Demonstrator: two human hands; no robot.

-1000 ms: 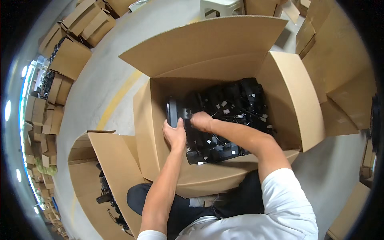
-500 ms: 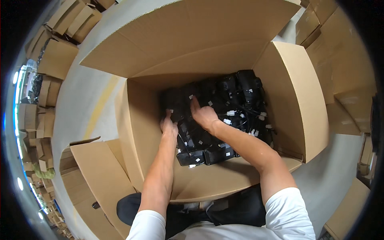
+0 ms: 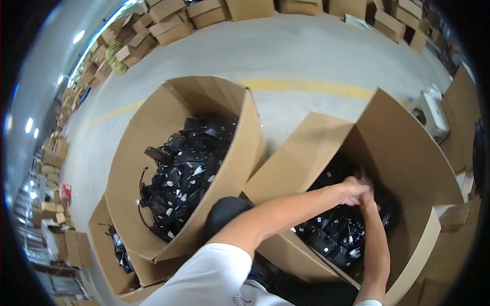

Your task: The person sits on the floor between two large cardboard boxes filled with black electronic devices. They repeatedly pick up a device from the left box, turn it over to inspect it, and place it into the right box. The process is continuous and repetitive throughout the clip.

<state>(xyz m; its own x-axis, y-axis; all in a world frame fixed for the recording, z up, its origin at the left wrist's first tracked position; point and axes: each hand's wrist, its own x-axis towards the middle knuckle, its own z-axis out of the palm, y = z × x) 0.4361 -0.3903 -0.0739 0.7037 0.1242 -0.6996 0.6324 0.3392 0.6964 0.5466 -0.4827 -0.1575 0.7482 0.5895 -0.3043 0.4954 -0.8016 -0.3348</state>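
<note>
My left hand [image 3: 350, 192] and my right hand [image 3: 366, 186] come together over the open cardboard box on the right [image 3: 416, 148]. They overlap near its far part. Their fingers are partly hidden and smeared, and I cannot make out anything between them. Below them in that box lie black plastic parts [image 3: 332, 234] with thin cables, white plugs and small white labels. My left forearm crosses over the box's near-left side, while my right forearm comes up inside its right side.
To the left stands another open box [image 3: 250, 127], holding a loose heap of similar black parts [image 3: 184, 173]. A smaller box [image 3: 104, 255] adjoins it, with a few parts inside. Beyond the right box is a pale plastic stool [image 3: 431, 117]. Stacked cartons [image 3: 250, 7] line the far floor.
The view has swung left, bringing the heaped left box into sight. My hands were apart on the black parts; now they meet over the right box.
</note>
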